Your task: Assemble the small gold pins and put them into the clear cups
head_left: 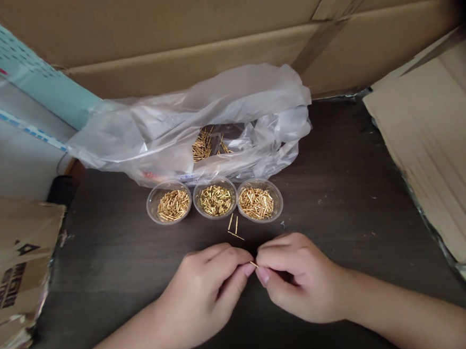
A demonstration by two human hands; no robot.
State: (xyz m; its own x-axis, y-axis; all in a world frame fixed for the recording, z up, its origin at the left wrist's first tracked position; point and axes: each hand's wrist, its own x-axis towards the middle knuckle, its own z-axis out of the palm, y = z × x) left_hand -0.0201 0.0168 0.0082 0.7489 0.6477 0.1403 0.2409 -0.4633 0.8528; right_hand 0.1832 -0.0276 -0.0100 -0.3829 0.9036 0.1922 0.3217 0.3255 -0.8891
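Low in the head view, my left hand (pixel 213 290) and my right hand (pixel 299 276) meet fingertip to fingertip. Between them is a thin gold metal pin (pixel 254 264), pinched by thumb and forefinger on each side, with only a short middle part showing. Just beyond my fingers, three gold pins (pixel 235 226) lie loose on the dark table (pixel 330 189). Behind those stand three clear round cups in a row: the left cup (pixel 150 207), the middle cup (pixel 197 203) and the right cup (pixel 279 200). Each holds many small gold metal pieces.
A crumpled translucent plastic bag (pixel 154 132) lies behind the cups, with long gold pins (pixel 202 144) showing through its opening. Cardboard walls the table at the back (pixel 191 28) and right (pixel 426 145). A torn printed carton (pixel 19 264) stands at the left.
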